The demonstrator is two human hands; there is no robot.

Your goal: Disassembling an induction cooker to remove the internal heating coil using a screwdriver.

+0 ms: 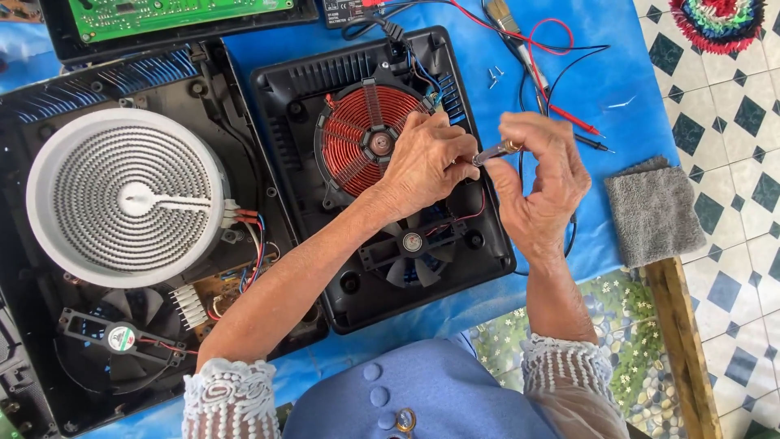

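Two hands at work over the smaller opened cooker (479, 252): right hand (540, 183) closed in a pinch on a slim screwdriver (497, 150), metal collar showing between the fingers, tip aimed toward the left hand (426, 162). Left hand curled, fingertips meeting the tool's tip just beside the copper coil (357, 138), whether pinching something small there hard to say. Below the hands, a black fan (413, 244) set in the same casing, partly covered by the left wrist, a thin red wire running past it. Coil's right edge and whatever lies under the tool's tip hidden by the left hand. Farther left, a larger open cooker (49, 81) with a white ribbed heating disc (126, 195), red and white leads at its side, a small brown board and a second fan (122, 337) below, lower left corner cut off by the frame. Up top, a green circuit board (162, 12) cropped by the edge. To the right on the blue cloth (617, 73), red and black test leads (577, 122), a brush (508, 20), two loose screws (494, 76), then a folded grey towel (654, 211) at the table's edge. Beyond that, checkered floor tiles (731, 122). Lace cuffs and a blue buttoned garment along the bottom.
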